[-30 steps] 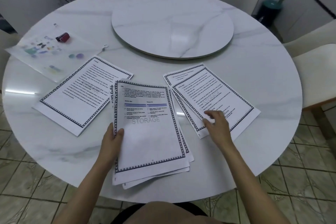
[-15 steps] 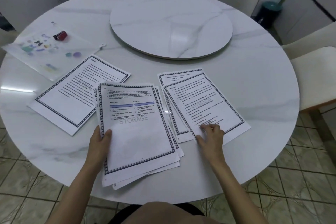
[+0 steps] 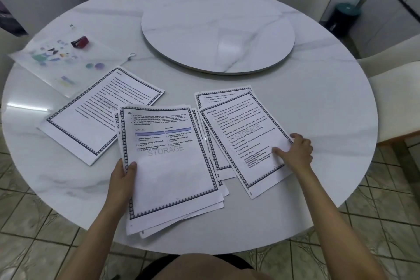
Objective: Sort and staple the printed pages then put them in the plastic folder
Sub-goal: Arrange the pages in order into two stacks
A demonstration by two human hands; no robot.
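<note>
- Fanned stack of pages (image 3: 172, 166), 6 o'clock, bordered, "STORAGE" watermark.
- Single page (image 3: 100, 113), 9 o'clock.
- Page pile (image 3: 241, 136), 3 o'clock.
- Clear plastic folder (image 3: 56, 61), 10 o'clock, red stapler (image 3: 80, 41) on it.

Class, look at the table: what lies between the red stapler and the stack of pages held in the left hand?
In the head view, the plastic folder under the red stapler, then one bordered page lying flat, partly under the stack in the left hand.

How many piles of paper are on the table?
3. One pile lies at the left, one is in the left hand, one is under the right hand. How many sheets each holds can't be told.
</note>
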